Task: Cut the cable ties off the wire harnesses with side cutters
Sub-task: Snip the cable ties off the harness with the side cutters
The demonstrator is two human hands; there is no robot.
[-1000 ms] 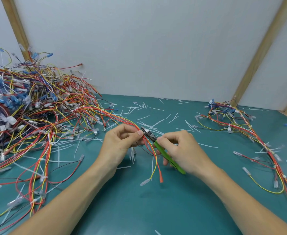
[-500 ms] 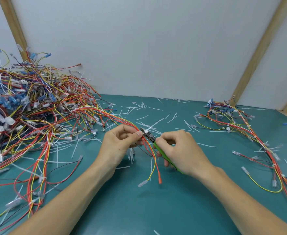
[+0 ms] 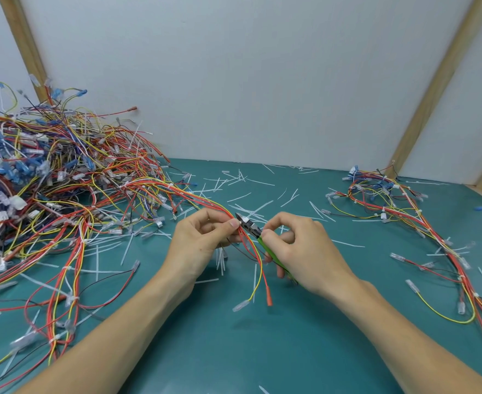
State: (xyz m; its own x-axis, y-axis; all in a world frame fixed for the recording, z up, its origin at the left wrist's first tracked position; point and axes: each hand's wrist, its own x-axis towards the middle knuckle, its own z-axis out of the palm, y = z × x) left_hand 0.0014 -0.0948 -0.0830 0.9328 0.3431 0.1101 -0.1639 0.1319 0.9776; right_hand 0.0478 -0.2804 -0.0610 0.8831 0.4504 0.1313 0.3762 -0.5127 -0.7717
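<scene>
Here left hand (image 3: 202, 243) pinches harness (image 3: 251, 248) just left of cutters (image 3: 248, 224), right hand (image 3: 296, 248) gripping them, nose pointing up-left across wires.

Cutter handles (image 3: 273, 255) mostly hidden under right hand (image 3: 305, 251).

This looks like a workshop bench for hand assembly or rework. The table (image 3: 262, 351) has a plain teal work mat and is walled in by white panels (image 3: 248, 81) set in bare wooden strips (image 3: 433, 89). A big tangled heap of wire harnesses (image 3: 49, 180) fills the left side, a smaller bunch (image 3: 390, 200) lies to the right, and cut white cable ties (image 3: 248, 196) are scattered between them.
</scene>
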